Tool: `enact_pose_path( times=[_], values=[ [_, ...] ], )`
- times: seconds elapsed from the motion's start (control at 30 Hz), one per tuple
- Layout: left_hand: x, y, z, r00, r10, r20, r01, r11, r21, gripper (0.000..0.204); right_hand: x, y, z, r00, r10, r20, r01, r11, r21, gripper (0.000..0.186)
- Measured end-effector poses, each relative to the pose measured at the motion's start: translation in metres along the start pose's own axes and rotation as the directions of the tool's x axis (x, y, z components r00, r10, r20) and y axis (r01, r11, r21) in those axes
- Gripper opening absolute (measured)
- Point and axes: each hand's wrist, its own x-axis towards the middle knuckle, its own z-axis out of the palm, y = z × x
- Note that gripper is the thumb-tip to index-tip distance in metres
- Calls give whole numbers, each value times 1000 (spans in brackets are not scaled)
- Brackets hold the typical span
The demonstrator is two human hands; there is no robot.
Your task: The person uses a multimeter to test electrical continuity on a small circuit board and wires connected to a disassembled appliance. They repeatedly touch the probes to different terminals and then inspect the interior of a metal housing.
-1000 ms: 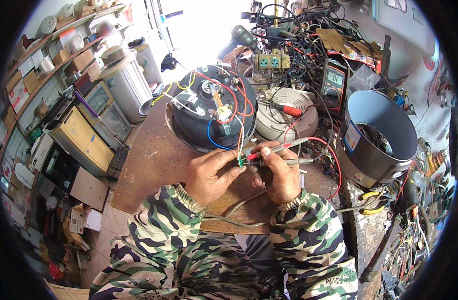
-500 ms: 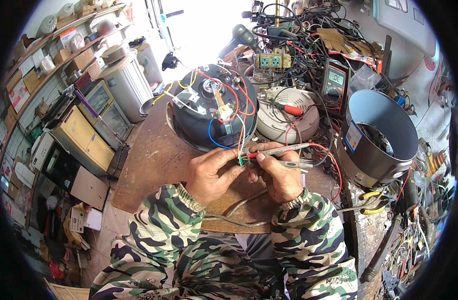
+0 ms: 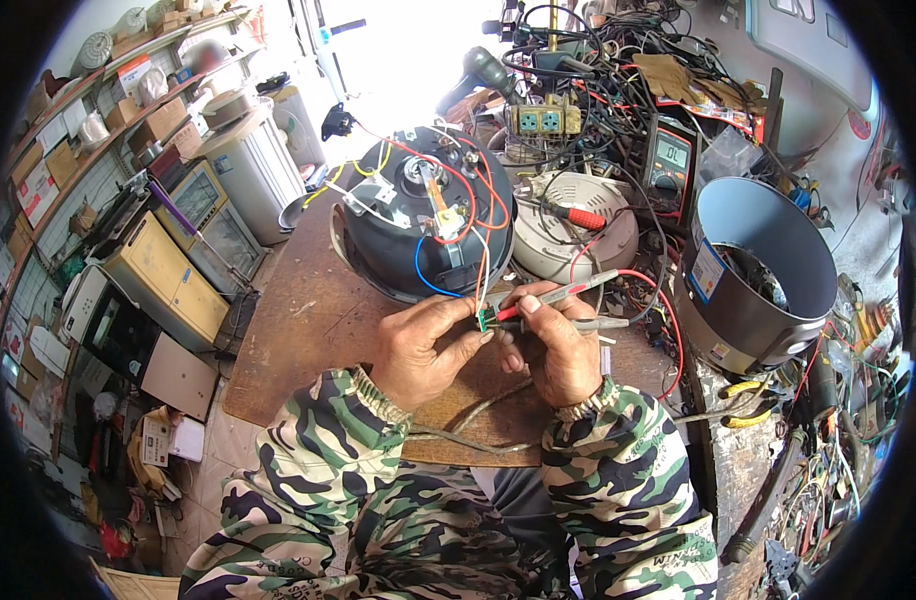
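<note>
Between the fingertips of my left hand (image 3: 424, 348) is a small green circuit board (image 3: 486, 320) with several wires running to it. My right hand (image 3: 561, 352) grips two multimeter probes, one with a red tip and one dark; the red-tipped probe (image 3: 563, 292) points at the board, and whether the tips touch it is too small to tell. Just beyond my hands sits a black rounded appliance base (image 3: 378, 245), its red, white, blue and yellow wires exposed. At the back right the multimeter (image 3: 668, 165) stands upright with its screen lit.
Right of the black base lies a round cream plastic cover (image 3: 578, 240) with a red-handled tool (image 3: 583, 218) across it. A grey cylindrical housing (image 3: 758, 260) stands at the right. Tangled cables (image 3: 618, 60) heap up behind. A grey cord (image 3: 458, 440) crosses the wooden table (image 3: 288, 345) near me.
My right hand has tilted the probes: the red probe's back end has swung farther from me, and the dark one's has shifted slightly. The left hand stays nearly still with the board.
</note>
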Motion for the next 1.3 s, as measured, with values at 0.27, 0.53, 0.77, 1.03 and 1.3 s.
enact_pose_path(
  times=[0.27,0.53,0.77,1.03,1.3],
  values=[
    [-1,1,2,997,-56,-48,56,998,-4,31,0,-1,-2,999,31,10,-31,1000,-6,24],
    [0,1,3,997,-54,-55,53,998,-23,31,0,-2,-1,999,26,33,-26,1000,0,23],
    [1,1,-1,1000,7,-17,-7,1000,17,29,-1,0,3,1000,14,1,-14,1000,-2,23],
    [1,7,-4,999,-10,-41,13,997,76,29,-1,-1,6,999,37,-13,-37,998,-55,25],
    [0,3,0,998,-48,-50,48,999,-2,31,1,1,0,998,6,57,-4,1000,-20,24]
  ],
)
